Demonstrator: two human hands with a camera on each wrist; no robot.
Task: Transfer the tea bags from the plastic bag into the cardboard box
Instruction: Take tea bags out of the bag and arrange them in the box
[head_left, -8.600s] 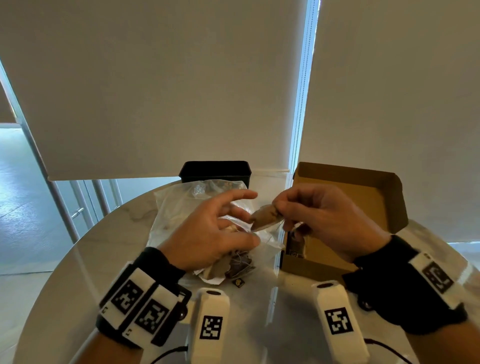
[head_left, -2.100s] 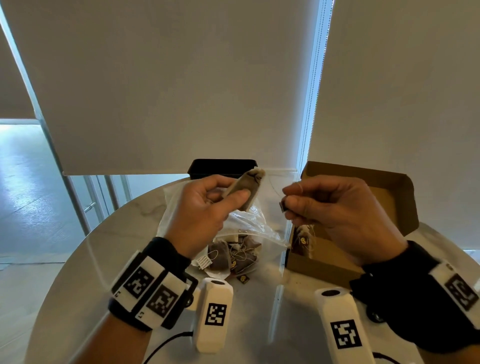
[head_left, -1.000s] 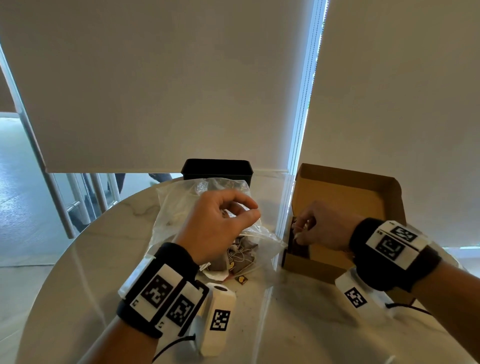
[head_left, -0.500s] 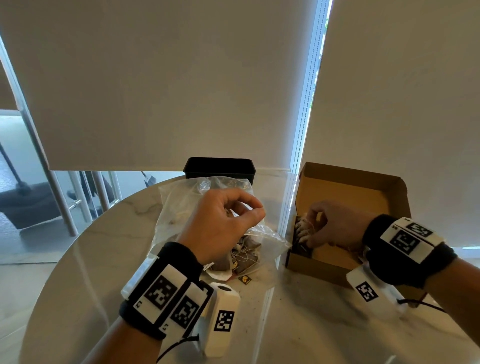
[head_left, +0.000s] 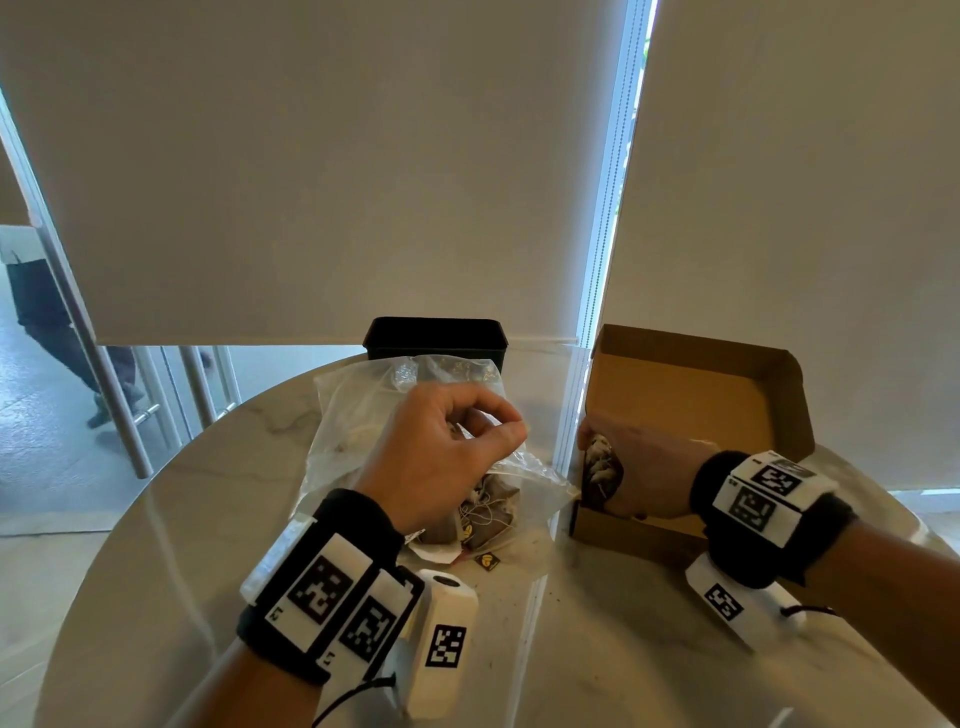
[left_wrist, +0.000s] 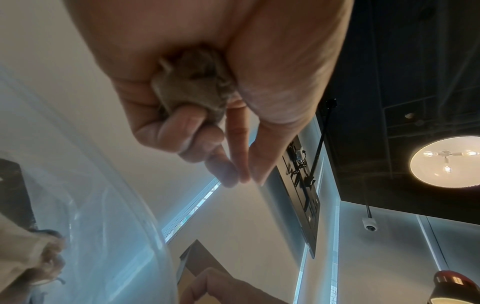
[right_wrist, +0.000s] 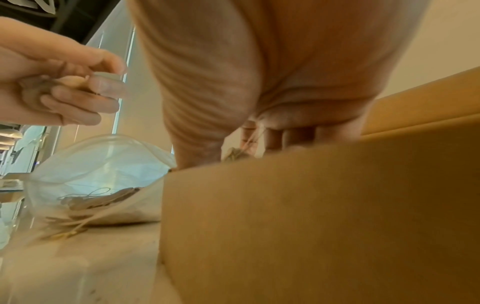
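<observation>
A clear plastic bag (head_left: 358, 415) lies on the round table, several tea bags (head_left: 488, 514) bunched at its near end. My left hand (head_left: 498, 431) hovers above it, thumb and forefinger pinched, the other fingers curled round a brown tea bag (left_wrist: 192, 82) in the palm. The open cardboard box (head_left: 701, 395) stands to the right. My right hand (head_left: 597, 457) reaches down into its left end, thumb and fingers round a tea bag (right_wrist: 235, 155) whose string runs up along a finger. The box wall (right_wrist: 311, 216) hides the fingertips.
A black container (head_left: 434, 338) stands behind the plastic bag at the table's far edge. One loose tea tag (head_left: 487, 560) lies on the marble just in front of the bag. Window blinds hang close behind the table.
Over the last two seconds my right hand dropped from in front of the box into its left end and stayed there. My left hand sank a little and still holds its tea bag.
</observation>
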